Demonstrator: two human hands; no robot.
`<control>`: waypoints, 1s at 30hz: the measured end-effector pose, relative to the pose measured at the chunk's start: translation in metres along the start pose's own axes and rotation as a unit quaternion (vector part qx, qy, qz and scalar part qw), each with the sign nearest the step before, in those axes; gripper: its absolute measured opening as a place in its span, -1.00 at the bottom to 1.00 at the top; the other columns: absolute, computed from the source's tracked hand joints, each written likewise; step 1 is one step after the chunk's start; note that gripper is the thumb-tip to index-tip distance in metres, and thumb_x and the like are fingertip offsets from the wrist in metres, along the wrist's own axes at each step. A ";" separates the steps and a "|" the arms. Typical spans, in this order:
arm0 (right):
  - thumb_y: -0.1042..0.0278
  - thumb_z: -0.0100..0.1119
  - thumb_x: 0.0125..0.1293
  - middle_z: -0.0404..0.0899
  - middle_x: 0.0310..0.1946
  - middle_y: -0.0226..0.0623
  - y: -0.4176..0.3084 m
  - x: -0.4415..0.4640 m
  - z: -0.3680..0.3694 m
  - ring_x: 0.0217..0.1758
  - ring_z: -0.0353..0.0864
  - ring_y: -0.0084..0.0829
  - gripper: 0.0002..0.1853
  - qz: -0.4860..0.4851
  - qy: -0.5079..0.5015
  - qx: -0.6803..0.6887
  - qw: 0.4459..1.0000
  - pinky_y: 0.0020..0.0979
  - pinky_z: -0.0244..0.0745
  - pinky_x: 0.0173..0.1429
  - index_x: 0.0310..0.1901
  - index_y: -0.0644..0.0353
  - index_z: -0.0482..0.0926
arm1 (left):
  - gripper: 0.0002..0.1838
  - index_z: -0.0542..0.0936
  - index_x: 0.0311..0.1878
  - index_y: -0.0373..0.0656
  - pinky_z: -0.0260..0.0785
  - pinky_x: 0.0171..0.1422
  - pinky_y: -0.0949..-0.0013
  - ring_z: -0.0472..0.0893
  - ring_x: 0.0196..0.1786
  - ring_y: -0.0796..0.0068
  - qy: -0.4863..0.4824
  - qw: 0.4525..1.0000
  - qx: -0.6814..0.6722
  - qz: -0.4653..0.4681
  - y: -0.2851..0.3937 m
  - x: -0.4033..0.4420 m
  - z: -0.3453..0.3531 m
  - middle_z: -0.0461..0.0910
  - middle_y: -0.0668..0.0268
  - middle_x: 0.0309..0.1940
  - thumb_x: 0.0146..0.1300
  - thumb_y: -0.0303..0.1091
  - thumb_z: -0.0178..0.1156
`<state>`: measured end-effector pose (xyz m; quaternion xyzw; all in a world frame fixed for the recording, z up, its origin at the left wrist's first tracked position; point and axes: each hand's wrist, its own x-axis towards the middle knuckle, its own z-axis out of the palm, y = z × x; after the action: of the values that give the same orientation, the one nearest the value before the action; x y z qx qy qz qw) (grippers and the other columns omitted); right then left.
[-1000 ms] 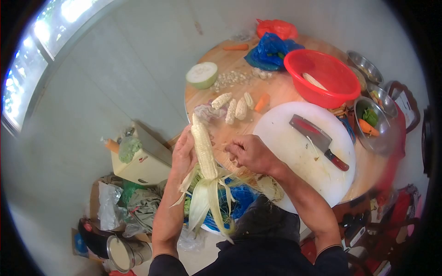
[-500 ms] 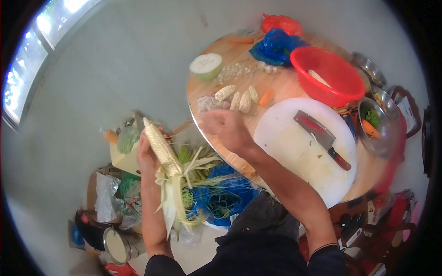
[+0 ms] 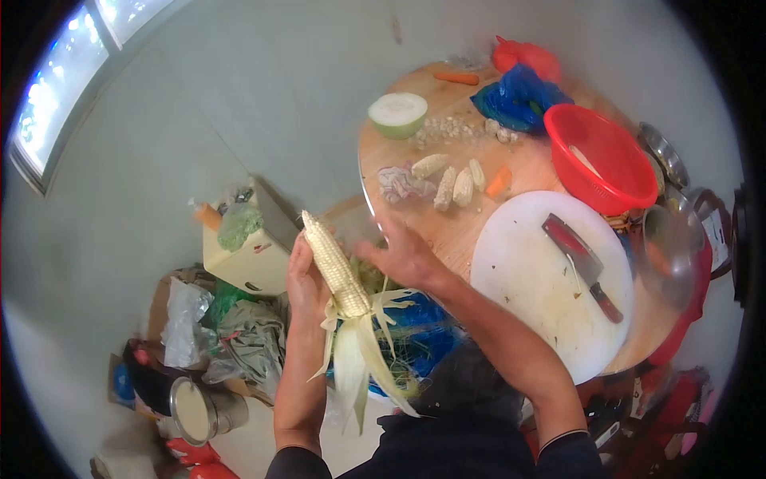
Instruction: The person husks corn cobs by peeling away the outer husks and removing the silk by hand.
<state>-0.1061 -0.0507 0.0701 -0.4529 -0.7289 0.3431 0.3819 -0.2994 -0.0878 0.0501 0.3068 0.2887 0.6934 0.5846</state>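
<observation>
An ear of corn, its pale kernels bare, stands tilted in my left hand, which is closed around its side. Peeled husk leaves hang from its lower end. My right hand is just to the right of the ear, apart from it, fingers spread and slightly blurred, and I see nothing in it. Below the hands lies a blue plastic bag with stringy green scraps on it, partly hidden by the husk and my right forearm.
On the round wooden table are a white cutting board with a cleaver, a red basin, several small cobs and a cut melon. A yellowish box stands left; a metal bucket is below it.
My right hand has come from over the table edge down toward the corn, its fingers now spread. The view has shifted, and my left hand still holds the ear.
</observation>
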 end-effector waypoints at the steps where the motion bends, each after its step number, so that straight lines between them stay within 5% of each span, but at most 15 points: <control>1: -0.12 0.47 0.15 0.67 0.01 0.03 -0.004 -0.013 -0.003 0.14 0.66 -0.03 -0.15 0.086 -0.076 0.090 0.989 -0.15 0.51 0.25 0.22 0.49 0.44 | -0.60 0.43 0.30 -0.20 0.66 0.02 0.16 0.67 -0.02 0.28 0.015 1.000 -0.015 0.004 -0.005 0.002 0.003 0.61 0.16 0.08 0.54 -0.20 0.08; 2: -0.12 0.47 0.15 0.67 0.01 0.03 0.002 -0.026 0.001 0.14 0.66 -0.03 -0.15 0.084 -0.075 0.087 0.990 -0.15 0.51 0.25 0.22 0.49 0.44 | -0.62 0.43 0.30 -0.20 0.65 0.05 0.13 0.67 0.00 0.26 0.007 1.000 -0.023 0.015 -0.010 0.002 0.007 0.60 0.16 0.09 0.57 -0.22 0.04; 4: -0.03 0.47 0.20 0.64 0.01 -0.02 0.012 -0.044 0.011 0.05 0.65 -0.35 -0.20 0.050 -0.178 0.133 0.974 -0.31 0.54 0.15 0.25 0.51 0.46 | -0.62 0.44 0.31 -0.20 0.64 0.06 0.11 0.67 0.01 0.25 0.015 0.999 -0.033 0.016 -0.022 0.005 0.021 0.60 0.17 0.10 0.57 -0.21 0.03; 7: 0.03 0.48 0.19 0.68 -0.05 -0.04 0.012 -0.053 0.009 0.00 0.68 -0.33 -0.24 0.078 -0.161 0.189 0.966 -0.30 0.56 0.13 0.23 0.50 0.47 | -0.58 0.43 0.32 -0.21 0.59 0.12 0.05 0.63 0.07 0.16 -0.018 1.000 -0.009 0.024 -0.032 0.010 0.023 0.57 0.13 0.20 0.61 -0.13 -0.05; 14: 0.15 0.42 0.19 0.68 -0.14 0.18 0.004 -0.064 -0.003 -0.02 0.71 0.10 -0.43 0.044 -0.053 0.001 0.998 -0.09 0.59 0.07 0.12 0.38 0.52 | -0.41 0.40 0.34 -0.31 0.48 0.32 0.01 0.58 0.19 0.15 -0.085 0.995 -0.001 0.048 -0.030 0.005 0.059 0.51 0.02 0.26 0.64 0.07 -0.16; 16: 0.16 0.42 0.18 0.68 -0.13 0.18 0.010 -0.068 0.002 -0.01 0.69 0.14 -0.44 0.033 -0.021 -0.023 0.999 -0.07 0.58 0.07 0.11 0.36 0.52 | -0.54 0.50 0.23 -0.38 0.55 0.26 0.12 0.67 0.08 0.21 0.026 0.999 0.029 0.022 -0.028 0.004 0.072 0.62 0.07 0.13 0.62 -0.11 -0.03; 21: 0.12 0.40 0.21 0.63 -0.03 0.25 0.002 -0.077 -0.012 0.07 0.63 0.21 -0.40 0.038 -0.009 -0.014 0.999 0.01 0.53 0.14 0.14 0.38 0.48 | -0.46 0.51 0.21 -0.36 0.52 0.25 0.15 0.63 0.08 0.24 0.017 0.999 -0.029 -0.019 -0.030 0.007 0.077 0.63 0.11 0.04 0.63 0.01 -0.07; 24: 0.14 0.38 0.22 0.64 -0.04 0.16 0.001 -0.081 -0.025 0.08 0.66 0.08 -0.37 0.061 -0.046 0.088 0.993 -0.12 0.53 0.19 0.22 0.38 0.46 | -0.54 0.54 0.17 -0.32 0.55 0.17 0.22 0.66 0.01 0.31 -0.008 0.999 -0.022 -0.024 -0.033 0.012 0.064 0.66 0.17 -0.04 0.63 -0.06 -0.03; 26: 0.15 0.35 0.26 0.63 0.04 -0.02 0.007 -0.084 -0.029 0.14 0.64 -0.19 -0.37 0.041 -0.098 0.228 0.968 -0.26 0.50 0.24 0.27 0.35 0.46 | -0.60 0.55 0.14 -0.30 0.57 0.13 0.26 0.67 -0.03 0.35 -0.022 0.999 -0.017 -0.026 -0.040 0.019 0.054 0.67 0.20 -0.08 0.62 -0.10 -0.01; 30: 0.12 0.31 0.30 0.58 0.14 -0.15 0.012 -0.087 -0.039 0.18 0.57 -0.36 -0.37 0.078 -0.142 0.351 0.922 -0.33 0.46 0.28 0.30 0.33 0.45 | -0.78 0.56 0.03 -0.31 0.50 -0.16 0.43 0.59 -0.29 0.54 -0.044 0.997 -0.057 -0.016 -0.056 0.046 0.003 0.68 0.26 -0.21 0.53 -0.32 0.17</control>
<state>-0.0420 -0.1206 0.0567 -0.2922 -0.5708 0.6661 0.3810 -0.2679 -0.0337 0.0136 0.2987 0.2280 0.6847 0.6245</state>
